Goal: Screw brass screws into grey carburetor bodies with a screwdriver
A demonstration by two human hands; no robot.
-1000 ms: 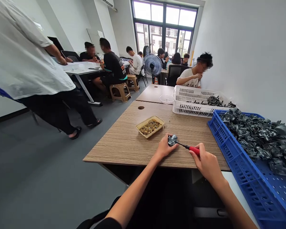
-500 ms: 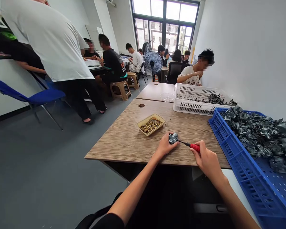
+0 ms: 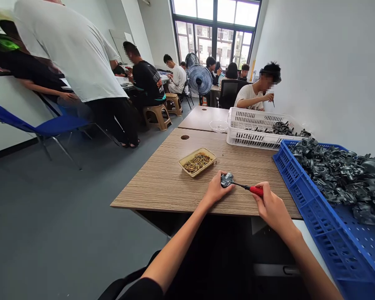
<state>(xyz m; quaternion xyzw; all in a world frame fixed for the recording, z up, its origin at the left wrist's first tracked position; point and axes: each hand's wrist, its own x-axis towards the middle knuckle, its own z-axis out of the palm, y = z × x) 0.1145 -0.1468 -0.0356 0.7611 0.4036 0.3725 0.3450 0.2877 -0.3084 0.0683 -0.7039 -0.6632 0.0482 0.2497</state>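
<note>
My left hand (image 3: 217, 189) is closed around a small grey metal carburetor (image 3: 227, 179), holding it on the wood-grain table (image 3: 162, 183). In my right hand (image 3: 271, 207) is a screwdriver (image 3: 256, 191) with a red handle and dark shaft. Its shaft points left and its tip meets the carburetor; the exact contact spot is too small to make out. Beyond my left hand stands a cream tray (image 3: 190, 172) filled with small brass-coloured parts.
A blue crate (image 3: 312, 225) heaped with carburetors (image 3: 340, 166) stands at the right. Behind it is a white basket (image 3: 256, 141) with dark parts. A clear plastic dish (image 3: 218, 126) lies farther back. A person (image 3: 256, 91) sits across the table; others work at the left.
My right hand and the screwdriver handle have shifted slightly right. The carburetor stays in my left hand. The standing person at the left has moved a little to the right.
</note>
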